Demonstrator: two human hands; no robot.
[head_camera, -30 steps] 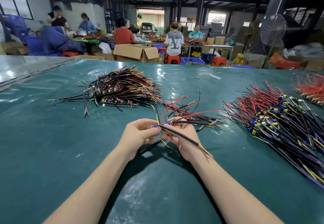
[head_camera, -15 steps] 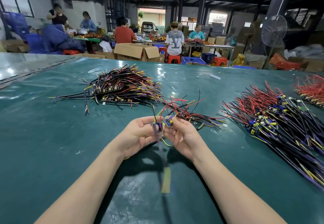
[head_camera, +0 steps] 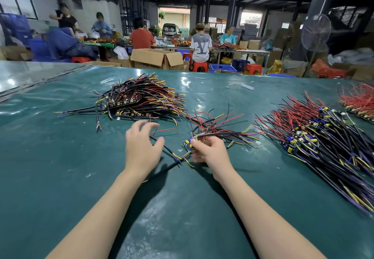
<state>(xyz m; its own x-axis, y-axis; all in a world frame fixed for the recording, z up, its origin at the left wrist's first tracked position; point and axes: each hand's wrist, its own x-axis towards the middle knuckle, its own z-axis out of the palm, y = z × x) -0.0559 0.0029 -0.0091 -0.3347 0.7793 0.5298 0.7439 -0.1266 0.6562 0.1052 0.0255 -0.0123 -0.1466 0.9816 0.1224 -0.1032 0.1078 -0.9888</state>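
Observation:
My left hand (head_camera: 141, 147) hovers over the green table mat (head_camera: 60, 177), blurred, fingers spread and relaxed, holding nothing. A black cable with yellow and blue wire ends (head_camera: 172, 153) lies on the mat just right of it. My right hand (head_camera: 208, 151) pinches a small circuit board with black, red and yellow wires (head_camera: 204, 136). Those wires trail to the right into a small loose bunch of wired boards (head_camera: 218, 127).
A big heap of wired boards (head_camera: 145, 100) lies ahead left. A larger pile (head_camera: 323, 143) spreads at the right, and red-wired boards (head_camera: 360, 102) sit at the far right edge. Beyond the table, people work at benches among cardboard boxes (head_camera: 155, 58) and red stools.
My hands were together, both working on one wired piece. My left hand has let go and swung left and forward; a black cable now lies on the mat. My right hand keeps its piece.

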